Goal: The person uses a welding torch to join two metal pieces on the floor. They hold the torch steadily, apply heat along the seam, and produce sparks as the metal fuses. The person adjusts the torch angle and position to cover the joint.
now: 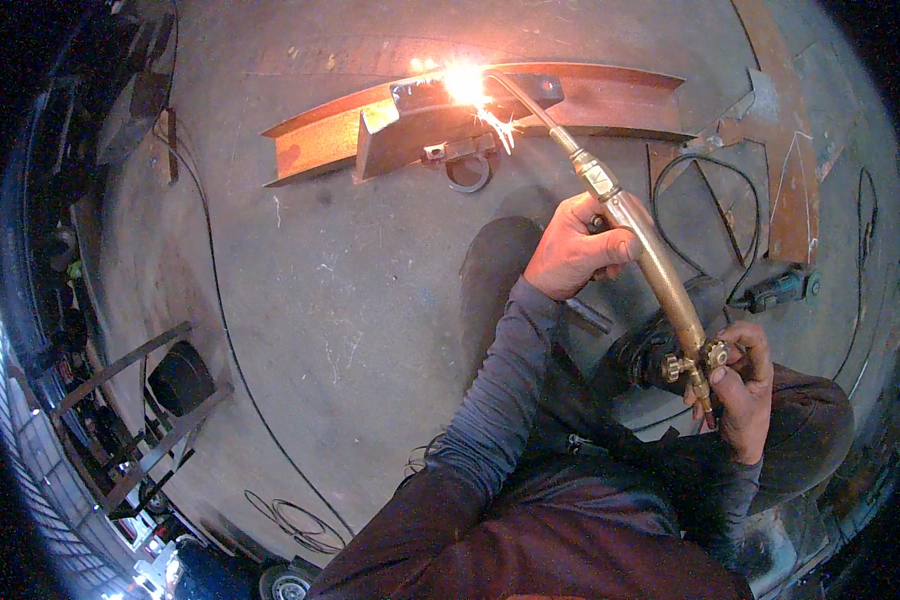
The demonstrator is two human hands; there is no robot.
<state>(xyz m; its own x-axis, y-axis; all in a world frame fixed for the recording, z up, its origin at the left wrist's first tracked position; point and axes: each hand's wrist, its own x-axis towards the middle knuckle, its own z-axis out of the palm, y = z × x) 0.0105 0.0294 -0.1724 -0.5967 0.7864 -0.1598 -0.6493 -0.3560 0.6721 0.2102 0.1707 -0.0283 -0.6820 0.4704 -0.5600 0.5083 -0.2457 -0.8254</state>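
torch [655, 262] lit, tip at dark steel piece [420, 130] by rusty beam [625, 103] on floor [320, 260] | left grip [578, 248]: wrapped round torch | right grip [746, 395]: holding its tail by valve knob [716, 353] | progress: sparks [467, 84] flying, burn apparently under way; done and remaining lost in glare

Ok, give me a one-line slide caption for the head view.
Left hand and right hand on a brass torch, sparks bursting at a rusty metal beam.
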